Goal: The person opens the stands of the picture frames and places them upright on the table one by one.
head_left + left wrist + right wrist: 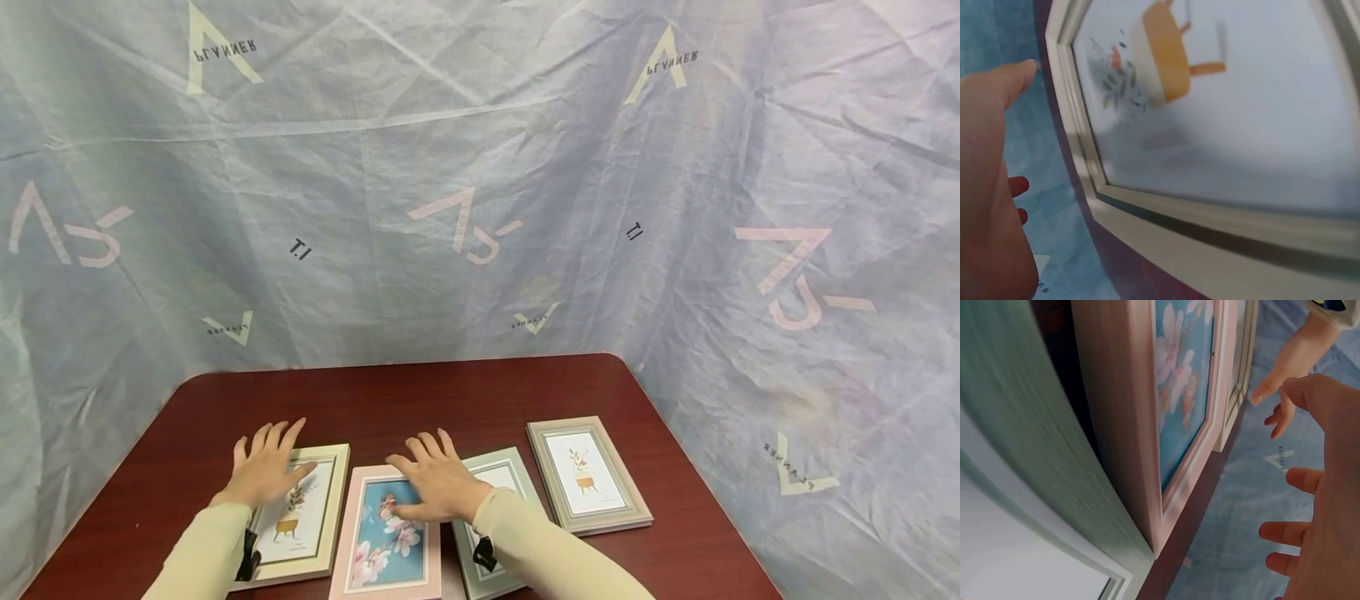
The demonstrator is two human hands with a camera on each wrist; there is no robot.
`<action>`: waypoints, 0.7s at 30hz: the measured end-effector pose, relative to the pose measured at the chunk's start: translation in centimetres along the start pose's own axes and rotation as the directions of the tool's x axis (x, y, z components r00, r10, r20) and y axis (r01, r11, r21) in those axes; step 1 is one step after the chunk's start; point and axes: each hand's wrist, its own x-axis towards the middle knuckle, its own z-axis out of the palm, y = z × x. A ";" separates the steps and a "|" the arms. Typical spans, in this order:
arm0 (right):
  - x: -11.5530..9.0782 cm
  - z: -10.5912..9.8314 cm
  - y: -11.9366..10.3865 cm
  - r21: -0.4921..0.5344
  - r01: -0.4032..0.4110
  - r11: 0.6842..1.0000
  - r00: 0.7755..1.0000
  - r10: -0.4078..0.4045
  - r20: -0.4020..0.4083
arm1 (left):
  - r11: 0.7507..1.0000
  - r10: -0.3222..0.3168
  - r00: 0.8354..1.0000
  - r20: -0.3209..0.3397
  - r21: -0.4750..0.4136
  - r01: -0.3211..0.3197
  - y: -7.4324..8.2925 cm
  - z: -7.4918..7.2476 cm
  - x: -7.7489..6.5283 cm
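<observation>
One cream picture frame lies leftmost on the bench, looking stiff and fairly light; its long sides would suit a grip. Over it hovers the left hand, fingers spread, holding nothing. Next, the pink frame likely has a slick, breakable face, so its border seems safer to hold. Above its right side hangs the right hand, fingers spread and holding nothing, beside the partly hidden green frame. Rightmost, the beige frame probably lifts best by opposite edges.
</observation>
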 end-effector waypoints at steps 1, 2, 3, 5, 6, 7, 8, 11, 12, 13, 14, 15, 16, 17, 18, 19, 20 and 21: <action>0.2 0.2 -0.1 -0.006 0.000 1.000 1.000 0.000 0.000 | 1.000 -0.006 1.000 0.018 0.000 0.006 -0.3 0.2 0.2; 0.3 0.3 -0.1 -0.010 -0.001 1.000 1.000 0.001 0.003 | 1.000 -0.012 0.999 0.037 0.002 0.012 -0.5 0.3 0.3; 0.5 0.4 -0.2 -0.010 0.001 1.000 1.000 0.000 0.008 | 1.000 -0.018 0.998 0.054 0.004 0.018 -0.7 0.5 0.4; 0.7 0.5 -0.3 -0.014 0.005 1.000 1.000 -0.005 0.020 | 1.000 -0.028 0.996 0.080 0.008 0.028 -1.1 0.9 0.6; 0.8 0.6 -0.4 -0.011 0.008 1.000 1.000 -0.008 0.027 | 1.000 -0.030 0.996 0.087 0.007 0.030 -1.2 1.1 0.6; 0.9 0.6 -0.5 -0.012 0.009 1.000 0.999 -0.009 0.034 | 0.999 -0.034 0.995 0.097 0.007 0.033 -1.3 1.3 0.6; 1.0 0.7 -0.5 -0.010 0.010 1.000 0.999 -0.010 0.042 | 0.999 -0.034 0.994 0.102 0.009 0.033 -1.4 1.4 0.6; 1.2 0.9 -0.7 -0.005 0.010 1.000 0.998 -0.010 0.062 | 1.000 -0.031 0.993 0.117 0.004 0.031 -1.8 2.1 0.5; 1.2 0.9 -0.7 -0.002 0.010 1.000 0.998 -0.010 0.069 | 1.000 -0.031 0.992 0.126 0.003 0.031 -1.9 2.3 0.5; 1.2 1.0 -0.7 0.001 0.012 1.000 0.997 -0.012 0.074 | 0.999 -0.036 0.990 0.139 0.003 0.035 -2.1 2.4 0.4; 1.3 1.1 -0.8 0.004 0.015 1.000 0.997 -0.016 0.079 | 0.999 -0.041 0.987 0.155 0.005 0.041 -2.2 2.5 0.4; 1.3 1.2 -0.8 0.003 0.017 1.000 0.996 -0.018 0.084 | 0.999 -0.046 0.986 0.163 0.003 0.046 -2.2 2.6 0.4; 1.3 1.3 -0.8 0.006 0.021 1.000 0.996 -0.021 0.087 | 0.999 -0.049 0.984 0.172 0.001 0.050 -2.3 2.7 0.4; 1.4 1.4 -0.9 0.006 0.023 1.000 0.996 -0.023 0.088 | 0.999 -0.052 0.984 0.172 0.002 0.052 -2.2 2.6 0.4; 1.4 1.5 -0.9 0.006 0.025 1.000 0.996 -0.025 0.090 | 0.999 -0.054 0.984 0.171 0.003 0.054 -2.0 2.5 0.4; 1.4 1.6 -0.9 0.000 0.026 1.000 0.996 -0.026 0.090 | 0.999 -0.054 0.985 0.164 0.004 0.054 -1.9 2.4 0.3; 1.4 1.7 -0.9 -0.008 0.027 1.000 0.996 -0.026 0.090 | 0.999 -0.051 0.987 0.152 0.006 0.051 -1.7 2.4 0.3; 1.4 1.8 -0.9 -0.016 0.029 0.999 0.996 -0.027 0.089 | 0.999 -0.046 0.990 0.135 0.007 0.046 -1.6 2.4 0.3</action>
